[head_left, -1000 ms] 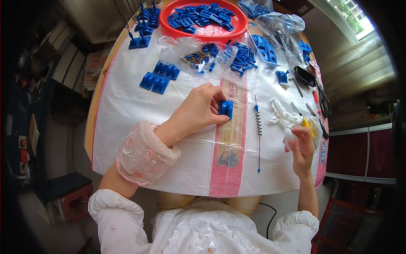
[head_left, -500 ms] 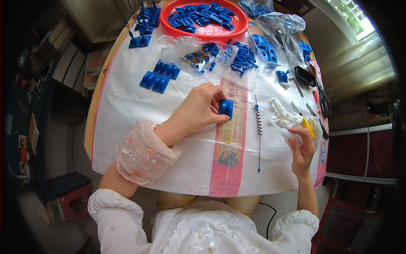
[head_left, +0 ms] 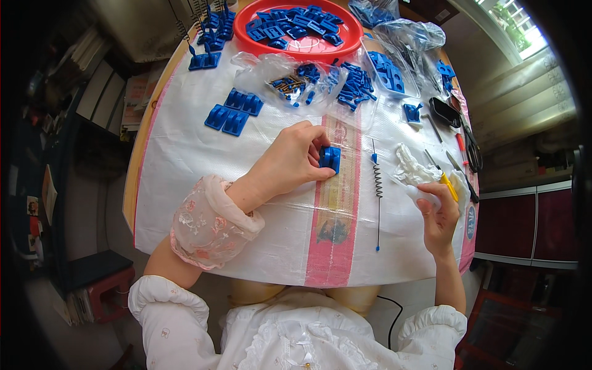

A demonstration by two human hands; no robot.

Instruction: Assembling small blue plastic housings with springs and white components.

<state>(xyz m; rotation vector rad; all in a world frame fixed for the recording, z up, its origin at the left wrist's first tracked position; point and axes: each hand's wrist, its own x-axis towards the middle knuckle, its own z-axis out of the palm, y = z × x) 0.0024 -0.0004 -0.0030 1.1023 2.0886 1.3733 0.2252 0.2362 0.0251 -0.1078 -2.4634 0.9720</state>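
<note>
My left hand [head_left: 295, 155] pinches a small blue plastic bracket-like part [head_left: 330, 159] by its left side, against the printed stripe of the white woven sheet. At the right, my right hand [head_left: 439, 216] is closed round a small white squeeze bottle [head_left: 423, 196], its thin tip pointing up and left. Between the hands lies a black coiled spring wire [head_left: 378, 180] with a blue piece near its top and a small blue tip at the lower end. Crumpled white tissue [head_left: 414, 165] lies just beyond the bottle.
Blue parts fill a red basin [head_left: 242, 38] at the back. Several joined blue pieces [head_left: 234, 111] sit at left, near a plastic bag of small parts [head_left: 262, 69]. At right are a clear tray [head_left: 401, 94], a yellow-handled tool [head_left: 449, 186] and black scissors [head_left: 473, 151].
Both hands keep their grips and stay almost where they were. The bottle in my right hand has tilted very slightly.
</note>
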